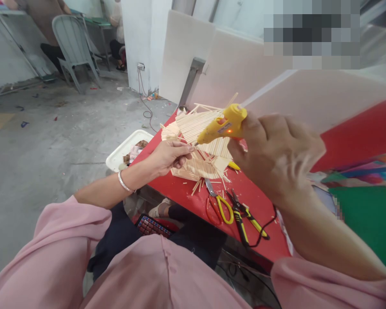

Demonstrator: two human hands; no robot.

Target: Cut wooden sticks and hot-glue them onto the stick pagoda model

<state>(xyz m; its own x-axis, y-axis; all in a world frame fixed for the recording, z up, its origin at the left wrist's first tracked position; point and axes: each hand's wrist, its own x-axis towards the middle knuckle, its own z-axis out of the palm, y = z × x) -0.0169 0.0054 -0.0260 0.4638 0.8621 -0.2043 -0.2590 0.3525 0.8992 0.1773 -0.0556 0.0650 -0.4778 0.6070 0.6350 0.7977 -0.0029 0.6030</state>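
Observation:
My right hand (276,156) is closed round the grip of a yellow hot glue gun (223,124), whose nozzle points left and down. The nozzle tip meets the fingertips of my left hand (169,155), which pinch a thin wooden stick (190,148). Both hands hover over a structure of glued pale wooden sticks (199,141) lying on the red table (186,195). A silver bangle sits on my left wrist.
Red-and-yellow scissors (219,207) and yellow-handled pliers (244,216) lie near the table's front edge. Green and coloured sheets (366,214) lie at the right. A white tray (124,150) sits on the floor to the left. A grey plastic chair (72,47) and seated people are far behind.

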